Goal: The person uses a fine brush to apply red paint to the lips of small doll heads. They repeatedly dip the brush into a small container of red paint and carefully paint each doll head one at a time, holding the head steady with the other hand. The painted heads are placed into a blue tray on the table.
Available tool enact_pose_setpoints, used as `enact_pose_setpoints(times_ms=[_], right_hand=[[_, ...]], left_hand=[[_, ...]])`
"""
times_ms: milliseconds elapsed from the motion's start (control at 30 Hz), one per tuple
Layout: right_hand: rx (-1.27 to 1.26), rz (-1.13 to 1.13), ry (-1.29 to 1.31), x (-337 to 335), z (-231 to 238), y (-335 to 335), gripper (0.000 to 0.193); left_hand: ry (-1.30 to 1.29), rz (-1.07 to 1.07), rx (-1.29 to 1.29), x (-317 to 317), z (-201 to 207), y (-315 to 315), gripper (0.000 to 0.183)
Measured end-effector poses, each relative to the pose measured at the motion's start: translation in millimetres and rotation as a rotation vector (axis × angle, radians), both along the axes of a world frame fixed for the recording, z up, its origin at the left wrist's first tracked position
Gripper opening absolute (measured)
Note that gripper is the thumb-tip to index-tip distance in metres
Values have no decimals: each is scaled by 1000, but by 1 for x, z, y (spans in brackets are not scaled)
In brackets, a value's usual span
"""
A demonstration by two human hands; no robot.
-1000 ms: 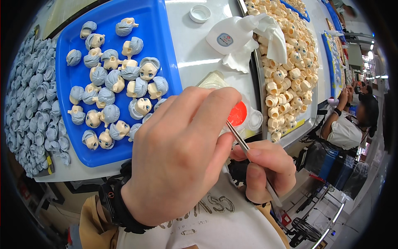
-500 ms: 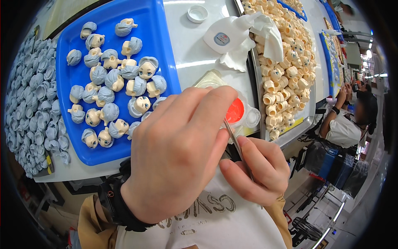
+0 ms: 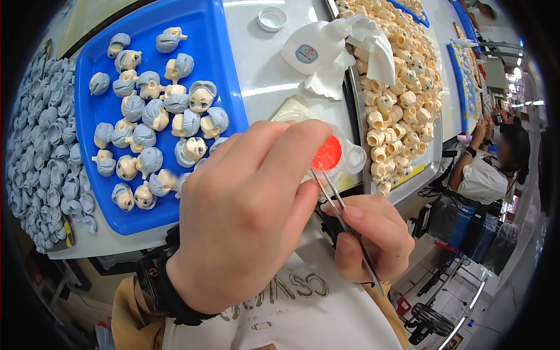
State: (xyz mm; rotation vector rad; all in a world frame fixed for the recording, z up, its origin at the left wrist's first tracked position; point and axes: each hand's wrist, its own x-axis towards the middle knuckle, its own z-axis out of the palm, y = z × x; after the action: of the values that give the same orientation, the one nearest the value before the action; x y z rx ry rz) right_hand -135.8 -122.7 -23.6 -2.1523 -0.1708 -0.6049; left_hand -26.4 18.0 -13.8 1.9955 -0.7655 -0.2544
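Observation:
My left hand (image 3: 245, 204) is closed, its back toward me. Whatever its curled fingers grip is hidden behind them. My right hand (image 3: 379, 239) holds metal tweezers (image 3: 371, 270) between thumb and fingers. The two prongs are spread, their tips beside my left thumb. Just beyond the fingertips is a small clear dish of bright red material (image 3: 328, 153), partly covered by my left hand. Touching it on the right is a small clear round cup (image 3: 354, 158).
At left, a blue tray (image 3: 233, 87) carries doll heads with grey-blue hair, beside piled grey-blue hair pieces (image 3: 44, 151). A white bottle (image 3: 306, 49), a cloth (image 3: 373, 55) and a round lid (image 3: 272, 18) lie ahead. A tray of beige head parts (image 3: 402, 105) stands right; another person (image 3: 487, 175) sits beyond.
The tweezers' prongs have spread apart, and more of their rear end now shows below my right hand. My right fingers have shifted along them. My left hand has barely moved.

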Motion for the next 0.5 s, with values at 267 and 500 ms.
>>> enact_pose_setpoints(times_ms=[267,500], right_hand=[[-252,74,-64,7,4,-6,30],[-559,124,-210,10,-2,-8,26]], left_hand=[[2,-12,-6,1,3,0,39],[-24,-5,-2,1,0,0,40]])
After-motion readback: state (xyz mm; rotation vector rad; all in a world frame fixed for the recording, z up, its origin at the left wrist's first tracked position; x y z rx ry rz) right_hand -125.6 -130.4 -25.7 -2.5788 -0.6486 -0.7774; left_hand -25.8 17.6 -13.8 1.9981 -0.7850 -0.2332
